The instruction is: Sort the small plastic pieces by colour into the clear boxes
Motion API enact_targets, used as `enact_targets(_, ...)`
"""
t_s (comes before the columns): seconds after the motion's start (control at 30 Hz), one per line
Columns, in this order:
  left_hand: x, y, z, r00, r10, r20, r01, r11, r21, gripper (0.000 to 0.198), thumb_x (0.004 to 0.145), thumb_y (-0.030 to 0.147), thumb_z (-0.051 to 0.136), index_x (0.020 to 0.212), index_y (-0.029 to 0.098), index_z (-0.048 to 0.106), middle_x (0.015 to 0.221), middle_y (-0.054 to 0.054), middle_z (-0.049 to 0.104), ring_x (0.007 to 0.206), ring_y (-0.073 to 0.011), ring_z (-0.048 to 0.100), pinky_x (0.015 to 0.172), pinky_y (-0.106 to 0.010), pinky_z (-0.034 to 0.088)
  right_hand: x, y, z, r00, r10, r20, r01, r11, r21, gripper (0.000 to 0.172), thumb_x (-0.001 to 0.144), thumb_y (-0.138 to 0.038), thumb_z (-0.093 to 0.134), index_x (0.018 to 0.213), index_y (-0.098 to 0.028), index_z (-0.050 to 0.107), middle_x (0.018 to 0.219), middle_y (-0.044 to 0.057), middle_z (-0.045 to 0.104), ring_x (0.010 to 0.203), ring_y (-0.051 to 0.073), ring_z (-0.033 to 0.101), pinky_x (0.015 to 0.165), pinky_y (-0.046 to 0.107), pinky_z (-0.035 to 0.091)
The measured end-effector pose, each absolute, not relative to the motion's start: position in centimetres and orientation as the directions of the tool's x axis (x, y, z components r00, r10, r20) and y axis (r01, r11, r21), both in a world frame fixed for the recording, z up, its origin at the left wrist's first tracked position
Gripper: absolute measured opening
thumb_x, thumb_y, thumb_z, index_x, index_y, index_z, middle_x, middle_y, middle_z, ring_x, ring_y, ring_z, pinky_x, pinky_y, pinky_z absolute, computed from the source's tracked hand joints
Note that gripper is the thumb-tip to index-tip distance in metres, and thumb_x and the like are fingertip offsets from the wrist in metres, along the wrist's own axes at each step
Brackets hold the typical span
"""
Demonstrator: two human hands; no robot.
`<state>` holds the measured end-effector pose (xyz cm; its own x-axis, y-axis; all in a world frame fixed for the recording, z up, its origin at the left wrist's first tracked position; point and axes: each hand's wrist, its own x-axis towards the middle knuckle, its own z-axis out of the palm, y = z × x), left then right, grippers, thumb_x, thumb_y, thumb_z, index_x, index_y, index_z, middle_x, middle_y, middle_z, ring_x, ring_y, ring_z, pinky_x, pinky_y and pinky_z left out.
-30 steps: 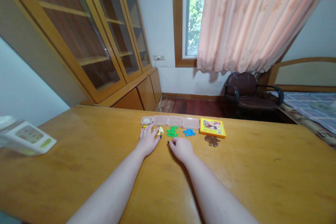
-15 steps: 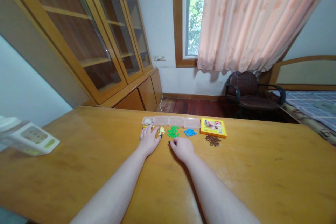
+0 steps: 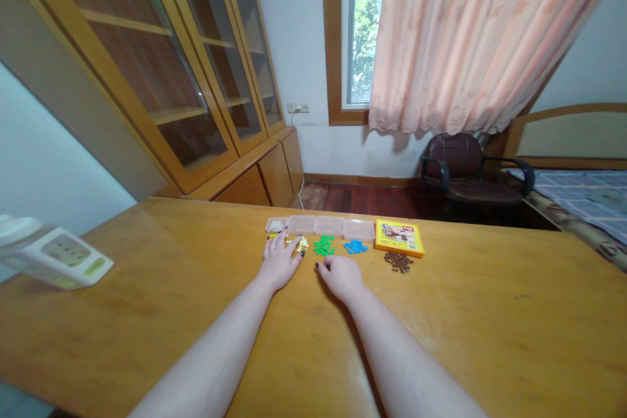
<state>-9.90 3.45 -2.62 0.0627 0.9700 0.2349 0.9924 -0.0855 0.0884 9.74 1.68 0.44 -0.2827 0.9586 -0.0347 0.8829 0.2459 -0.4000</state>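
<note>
My left hand (image 3: 279, 262) lies flat on the wooden table (image 3: 147, 287) with fingers spread, its fingertips touching a small pile of pale yellow pieces (image 3: 300, 243). My right hand (image 3: 340, 275) rests beside it with fingers curled under, just below a pile of green pieces (image 3: 323, 246); whether it holds anything is hidden. A pile of blue pieces (image 3: 354, 247) and a pile of brown pieces (image 3: 398, 262) lie further right. Behind them stand a row of clear plastic trays (image 3: 321, 226) and a yellow box (image 3: 398, 238).
A white and green carton (image 3: 53, 258) lies at the table's left edge. Glass-door cabinets (image 3: 161, 65) line the left wall. Beyond the table are a dark armchair (image 3: 465, 173), a bed (image 3: 578, 192), a window and a pink curtain (image 3: 480, 32).
Both hands stay almost where they were; the view has shifted slightly.
</note>
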Motion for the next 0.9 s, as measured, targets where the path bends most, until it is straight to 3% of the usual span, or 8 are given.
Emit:
enact_targets(0.33,-9.7,3.2,-2.1,0.076,0.969,0.237,0.988,-0.105,0.113,0.043,0.085,0.041,0.044,0.127,0.030,0.051,0.145,-0.007,0.031,0.133,-0.0288,0.025,0.110,-0.050,0.014,9.7,1.6,0.8,-0.275,0.960,-0.050,0.890,0.234,-0.392,0.036,0.088,-0.042,0.040,0.081,-0.022,0.069,0.083,0.005,0.071,0.077,0.017,0.064,0.063,0.024,0.039)
enact_targets(0.5,-9.5,2.8,-1.5,0.094,0.951,0.293,0.982,-0.138,0.132,0.035,0.085,0.036,0.045,0.116,0.028,0.059,0.140,-0.007,0.039,0.129,-0.0269,0.032,0.109,-0.047,0.021,9.7,1.7,0.7,-0.276,0.960,-0.054,0.888,0.233,-0.396,0.037,0.089,-0.042,0.039,0.082,-0.022,0.069,0.084,0.006,0.071,0.079,0.017,0.063,0.066,0.024,0.039)
enact_targets(0.73,-9.4,3.0,-1.6,0.109,0.963,0.246,0.982,-0.143,0.124,0.042,0.083,0.038,0.048,0.125,0.033,0.052,0.145,-0.006,0.032,0.131,-0.0307,0.028,0.109,-0.051,0.017,9.7,1.6,0.7,-0.276,0.960,-0.043,0.888,0.238,-0.394,0.036,0.088,-0.042,0.040,0.083,-0.022,0.069,0.084,0.006,0.071,0.079,0.018,0.064,0.065,0.024,0.040)
enact_targets(0.9,-9.5,3.2,-1.8,0.085,0.965,0.248,0.985,-0.119,0.125,0.041,0.084,0.039,0.047,0.123,0.030,0.055,0.143,-0.007,0.035,0.131,-0.0283,0.030,0.110,-0.048,0.016,9.7,1.6,1.0,-0.278,0.958,-0.068,0.891,0.231,-0.391,0.037,0.089,-0.043,0.039,0.086,-0.023,0.070,0.087,0.006,0.071,0.080,0.018,0.064,0.067,0.024,0.040)
